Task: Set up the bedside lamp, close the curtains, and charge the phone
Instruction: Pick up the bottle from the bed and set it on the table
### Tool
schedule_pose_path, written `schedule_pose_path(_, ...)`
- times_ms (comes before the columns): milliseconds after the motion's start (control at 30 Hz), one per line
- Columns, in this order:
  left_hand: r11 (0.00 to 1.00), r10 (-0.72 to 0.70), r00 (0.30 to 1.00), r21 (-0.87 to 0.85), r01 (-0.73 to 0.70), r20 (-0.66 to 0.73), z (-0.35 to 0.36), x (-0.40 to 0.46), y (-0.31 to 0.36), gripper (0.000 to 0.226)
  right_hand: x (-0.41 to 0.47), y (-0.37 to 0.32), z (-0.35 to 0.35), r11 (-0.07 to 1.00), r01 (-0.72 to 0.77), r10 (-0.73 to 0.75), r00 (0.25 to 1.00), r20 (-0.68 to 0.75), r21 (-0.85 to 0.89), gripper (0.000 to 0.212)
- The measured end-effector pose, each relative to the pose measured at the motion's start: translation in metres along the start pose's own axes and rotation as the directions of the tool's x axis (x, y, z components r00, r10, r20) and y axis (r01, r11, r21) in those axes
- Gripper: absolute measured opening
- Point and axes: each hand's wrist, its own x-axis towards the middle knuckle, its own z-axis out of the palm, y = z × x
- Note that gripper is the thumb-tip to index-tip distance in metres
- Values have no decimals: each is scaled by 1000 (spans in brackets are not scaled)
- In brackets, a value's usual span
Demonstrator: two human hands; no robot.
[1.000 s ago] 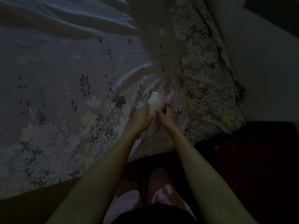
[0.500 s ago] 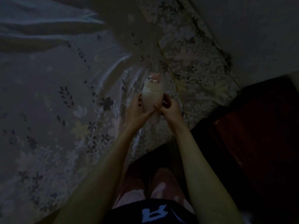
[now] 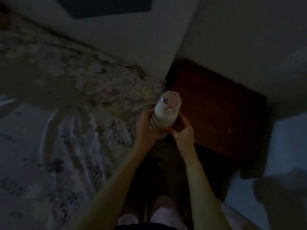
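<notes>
Pretty dark shot, but both hands are on the bedside lamp [image 3: 166, 113], right about the middle of the frame. It's a small white cylinder with a clear dome on top and something pinkish inside the dome; hard to make out more than that. It's held up in the air, tilted a bit toward the upper right.

The left hand [image 3: 147, 128] wraps around the lamp's left side, fingers curled behind the body and the thumb side facing the camera. The right hand [image 3: 183, 130] grips the lower right of the lamp, fingers bent around the base, the thumb pressing in near where the two hands meet. Both forearms come up from the bottom of the frame and converge on the lamp, the left one angled more steeply from the lower left.

The lamp sits above the gap between the bed and the bench [image 3: 219, 110], a dark reddish wooden nightstand taking up the centre right. The bed's floral sheet [image 3: 49, 146] fills the left half, rumpled and blurry. A pale wall [image 3: 132, 35] runs across the top, with a dark rectangle on it at the upper left that I can't identify.
</notes>
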Motion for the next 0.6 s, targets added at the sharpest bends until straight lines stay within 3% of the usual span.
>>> schedule_pose_path(167, 985, 160, 968, 32, -169, 194, 83, 18, 26, 69, 14, -1, -77, 1000, 14, -14, 981, -194, -1, 65)
schedule_pose_path(300, 981, 184, 933, -4, -192, 309, 142, 31, 40, 61, 32, 7, -128, 999, 4, 10, 945, -328, 44, 62)
schedule_pose_path(600, 979, 180, 893, 10, -202, 412, 193, 53, 34, 56, 62, 24, -174, 997, -5, 33, 935, -353, 80, 56)
